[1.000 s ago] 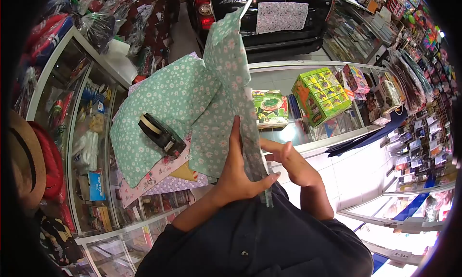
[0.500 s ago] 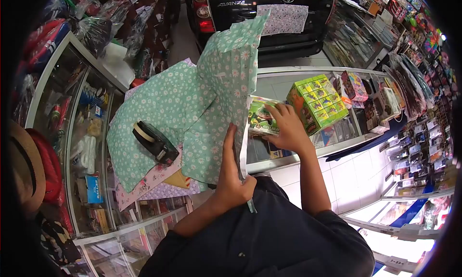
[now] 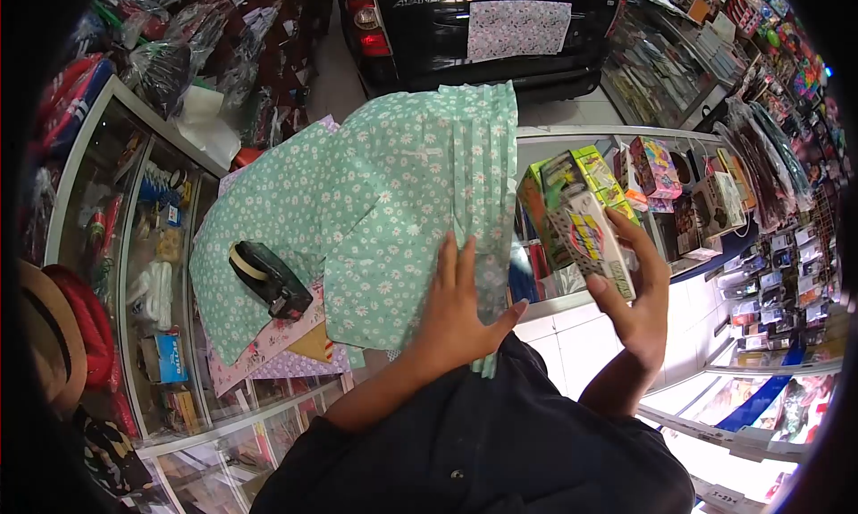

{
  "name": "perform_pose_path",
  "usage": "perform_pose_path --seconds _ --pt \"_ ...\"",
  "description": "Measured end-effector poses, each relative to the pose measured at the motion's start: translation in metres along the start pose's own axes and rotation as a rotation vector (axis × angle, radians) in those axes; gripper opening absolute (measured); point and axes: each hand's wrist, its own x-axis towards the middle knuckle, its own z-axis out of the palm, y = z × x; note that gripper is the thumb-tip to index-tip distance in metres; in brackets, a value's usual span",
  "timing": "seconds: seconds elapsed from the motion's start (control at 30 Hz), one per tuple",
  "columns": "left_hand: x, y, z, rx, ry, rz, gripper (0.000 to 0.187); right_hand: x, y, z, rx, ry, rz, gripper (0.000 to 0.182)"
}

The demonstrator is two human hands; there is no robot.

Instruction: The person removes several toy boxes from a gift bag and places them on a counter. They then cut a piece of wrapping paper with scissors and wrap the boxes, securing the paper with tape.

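Observation:
Green daisy-patterned wrapping paper (image 3: 384,192) covers the counter, pleated along its right edge. My left hand (image 3: 465,313) lies on the paper's lower right part with its fingers stretched and thumb apart. In my right hand (image 3: 639,304) is a small printed box (image 3: 585,232), gripped between thumb and fingers and held tilted above the counter, slightly blurred. Behind it a larger green and yellow box (image 3: 601,176) is partly hidden. A black tape dispenser (image 3: 270,282) rests on the paper, left of my left hand.
Glass display cases (image 3: 134,246) flank the left side. A black car (image 3: 483,40) stands beyond the counter with a floral sheet (image 3: 520,29) on its back. Packaged goods (image 3: 657,167) sit at the counter's right, and a brown hat (image 3: 54,335) is at far left.
My right hand has lifted the small box off the counter and moved right with it. The raised paper edge has come down flat, and my left hand has spread onto it.

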Motion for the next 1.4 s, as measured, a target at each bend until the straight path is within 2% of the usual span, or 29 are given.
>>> perform_pose_path --seconds 0.07,0.1,0.13,0.2,0.23,0.27,0.33,0.37,0.47,0.5,0.57,0.6,0.67,0.7,0.73,0.8,0.83,0.87,0.97,1.07,1.4 --pt "0.007 -0.001 0.007 0.504 -0.203 -0.122 0.096 0.006 -0.007 0.022 0.03 0.036 0.037 0.075" --pt "0.014 -0.003 0.007 0.508 -0.308 -0.194 0.085 0.009 -0.003 0.036 -0.004 0.033 -0.016 0.075" --pt "0.015 -0.006 0.006 0.509 -0.309 -0.191 0.085 0.012 0.004 0.051 -0.038 0.031 -0.07 0.076" --pt "0.017 -0.021 0.01 0.279 -0.36 -0.149 0.078 0.02 0.011 0.078 -0.347 0.004 -0.179 0.078" --pt "0.012 -0.045 0.03 0.378 -0.298 -0.044 0.07 0.024 0.023 0.093 -0.406 0.01 -0.21 0.08" --pt "0.012 -0.045 0.028 0.379 -0.299 -0.043 0.07 0.028 0.037 0.108 -0.464 0.016 -0.241 0.082" --pt "0.011 -0.044 0.017 0.109 -0.398 0.102 0.068 0.035 0.054 0.13 -0.529 0.018 -0.239 0.086" --pt "0.011 -0.04 0.011 0.109 -0.397 0.102 0.068 0.038 0.063 0.139 -0.576 0.004 -0.204 0.087" --pt "0.008 -0.012 -0.017 0.019 -0.602 -0.205 0.051 0.042 0.086 0.146 -0.63 -0.069 -0.149 0.09" --pt "0.01 -0.005 -0.026 0.017 -0.604 -0.202 0.051 0.039 0.09 0.145 -0.639 -0.111 -0.166 0.089" --pt "0.017 0.003 -0.042 -0.011 -0.575 -0.487 0.043 0.032 0.082 0.133 -0.598 -0.166 -0.186 0.081" --pt "0.018 -0.008 -0.041 -0.009 -0.582 -0.486 0.043 0.03 0.075 0.121 -0.599 -0.162 -0.18 0.081" --pt "0.017 -0.038 -0.031 0.137 -0.033 0.141 0.049 0.027 0.063 0.094 -0.512 0.042 -0.433 0.073" --pt "0.018 -0.042 -0.027 0.201 0.015 0.12 0.063 0.024 0.055 0.08 -0.581 0.109 -0.402 0.067" --pt "0.018 -0.046 -0.025 0.201 0.012 0.119 0.063 0.025 0.052 0.067 -0.58 0.11 -0.399 0.067" --pt "0.021 -0.056 -0.024 0.471 -0.151 0.099 0.083 0.031 0.051 0.041 -0.813 0.07 -0.338 0.064" --pt "0.019 -0.062 -0.021 0.453 -0.236 0.042 0.097 0.032 0.066 0.035 -0.773 0.03 -0.279 0.061" --pt "0.019 -0.063 -0.017 0.454 -0.234 0.046 0.097 0.033 0.08 0.03 -0.773 0.034 -0.282 0.061" --pt "0.019 -0.068 -0.008 0.481 -0.247 0.098 0.112 0.032 0.097 0.028 -0.756 0.031 -0.274 0.061" --pt "0.02 -0.07 0.001 0.495 -0.236 0.119 0.113 0.031 0.103 0.034 -0.814 0.08 -0.289 0.06" --pt "0.022 -0.061 0.007 0.528 -0.229 0.081 0.113 0.032 0.087 0.044 -0.727 0.092 -0.239 0.057"
